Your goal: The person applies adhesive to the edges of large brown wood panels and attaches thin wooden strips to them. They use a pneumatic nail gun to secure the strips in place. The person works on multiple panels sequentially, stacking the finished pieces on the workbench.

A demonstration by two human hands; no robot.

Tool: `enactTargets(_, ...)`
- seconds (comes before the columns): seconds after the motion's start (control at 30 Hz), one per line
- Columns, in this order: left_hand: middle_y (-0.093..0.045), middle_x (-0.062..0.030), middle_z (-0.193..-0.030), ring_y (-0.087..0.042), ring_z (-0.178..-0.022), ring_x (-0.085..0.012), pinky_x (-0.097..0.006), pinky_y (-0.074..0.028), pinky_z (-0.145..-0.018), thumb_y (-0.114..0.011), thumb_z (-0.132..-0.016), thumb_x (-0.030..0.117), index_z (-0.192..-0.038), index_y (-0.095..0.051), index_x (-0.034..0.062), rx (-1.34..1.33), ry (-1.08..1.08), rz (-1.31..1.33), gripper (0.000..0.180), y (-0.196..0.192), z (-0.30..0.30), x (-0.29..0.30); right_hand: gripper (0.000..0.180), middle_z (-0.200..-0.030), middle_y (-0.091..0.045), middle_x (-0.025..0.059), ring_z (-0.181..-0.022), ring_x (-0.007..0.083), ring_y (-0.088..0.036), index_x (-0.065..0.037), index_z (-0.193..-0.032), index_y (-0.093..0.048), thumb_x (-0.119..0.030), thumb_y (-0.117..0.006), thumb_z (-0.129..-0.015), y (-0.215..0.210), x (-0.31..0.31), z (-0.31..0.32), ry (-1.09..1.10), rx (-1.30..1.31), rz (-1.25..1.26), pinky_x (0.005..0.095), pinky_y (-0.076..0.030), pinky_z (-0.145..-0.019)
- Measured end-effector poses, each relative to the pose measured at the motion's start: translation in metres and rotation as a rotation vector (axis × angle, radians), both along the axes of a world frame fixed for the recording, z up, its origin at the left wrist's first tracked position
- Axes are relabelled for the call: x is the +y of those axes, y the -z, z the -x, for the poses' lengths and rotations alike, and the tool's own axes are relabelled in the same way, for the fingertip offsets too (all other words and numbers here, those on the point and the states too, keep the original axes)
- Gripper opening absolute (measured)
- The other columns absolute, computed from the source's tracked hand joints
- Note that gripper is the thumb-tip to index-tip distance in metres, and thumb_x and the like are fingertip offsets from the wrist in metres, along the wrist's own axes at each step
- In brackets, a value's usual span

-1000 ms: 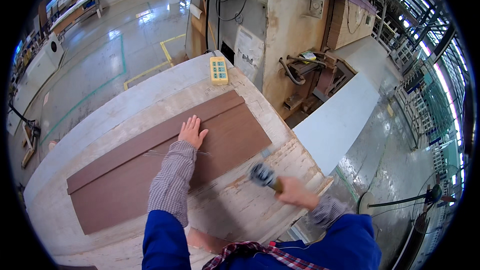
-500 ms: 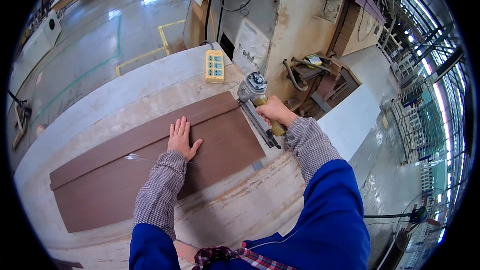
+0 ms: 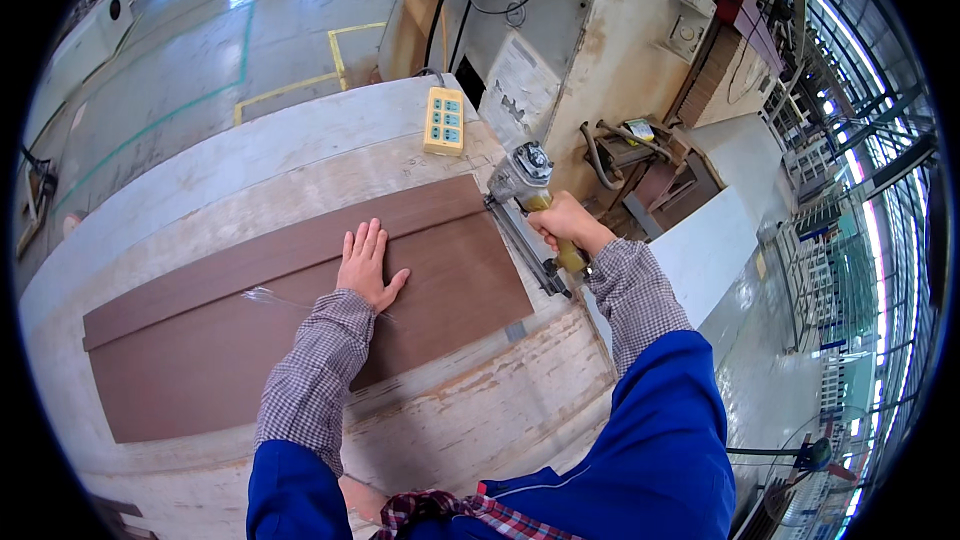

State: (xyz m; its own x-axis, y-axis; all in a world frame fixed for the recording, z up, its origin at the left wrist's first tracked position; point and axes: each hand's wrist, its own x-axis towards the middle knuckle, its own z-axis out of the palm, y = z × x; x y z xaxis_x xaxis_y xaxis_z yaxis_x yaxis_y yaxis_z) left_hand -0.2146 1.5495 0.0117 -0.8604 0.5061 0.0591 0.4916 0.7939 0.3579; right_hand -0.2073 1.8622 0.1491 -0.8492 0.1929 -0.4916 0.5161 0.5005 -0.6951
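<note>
A long brown panel [image 3: 230,360] lies flat on the worn workbench [image 3: 470,395], with a narrower raised strip along its far side. My left hand [image 3: 365,268] rests flat on the panel, fingers spread, near the step between strip and board. A scrap of clear film [image 3: 262,295] clings to the surface left of it. At the panel's right end, my right hand [image 3: 566,224] is wrapped round the handle of a nail gun [image 3: 520,172]. Its nose touches or nearly touches the panel's right edge, and its long magazine points toward me.
A yellow power strip [image 3: 443,122] sits behind the panel. To the right are a stained machine housing [image 3: 625,20], a wooden box with scraps [image 3: 665,180] and a white board [image 3: 690,262]. Floor with taped lines [image 3: 240,50] stretches beyond the bench.
The view has shifted slightly. My left hand stays flat on the panel and my right hand keeps holding the nail gun at its right end.
</note>
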Motion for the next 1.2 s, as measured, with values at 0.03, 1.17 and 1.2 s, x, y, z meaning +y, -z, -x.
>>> enactTargets(0.03, -0.020, -0.0168, -0.146, -0.014, -0.137, -0.0293, -0.041, -0.008, -0.111, -0.050, -0.082, 0.047, -0.134, -0.031, -0.0047, 0.005, -0.004, -0.003, 0.076, 0.001, 0.000, 0.000, 0.017, -0.046, -0.049, 0.0092, -0.036, 0.0161, -0.047, 0.006, -0.054, -0.052, -0.005, -0.057, -0.066, -0.004, -0.003, 0.000, -0.012, -0.003, -0.021, 0.0302, -0.038, -0.034)
enactTargets(1.17, -0.024, -0.0268, -0.139, -0.022, -0.130, -0.0405, -0.048, -0.014, -0.108, -0.056, -0.080, 0.036, -0.127, -0.041, -0.0015, 0.130, -1.203, -0.189, 0.063, 0.017, -0.367, -0.481, 0.011, -0.048, -0.050, 0.0042, -0.038, 0.0123, -0.047, -0.001, -0.065, -0.051, -0.005, -0.056, -0.074, -0.047, -0.609, -0.037, -0.979, 0.214, 0.186, 0.0280, -0.038, -0.037)
enactTargets(1.2, -0.024, -0.0268, -0.139, -0.021, -0.130, -0.0404, -0.048, -0.014, -0.108, -0.056, -0.080, 0.037, -0.127, -0.041, -0.0014, 0.109, -1.186, -0.173, 0.063, 0.013, -0.365, -0.479, 0.013, -0.047, -0.050, 0.0042, -0.038, 0.0124, -0.047, -0.001, -0.063, -0.051, -0.006, -0.057, -0.073, -0.035, -0.647, -0.031, -0.948, 0.185, 0.232, 0.0284, -0.038, -0.037)
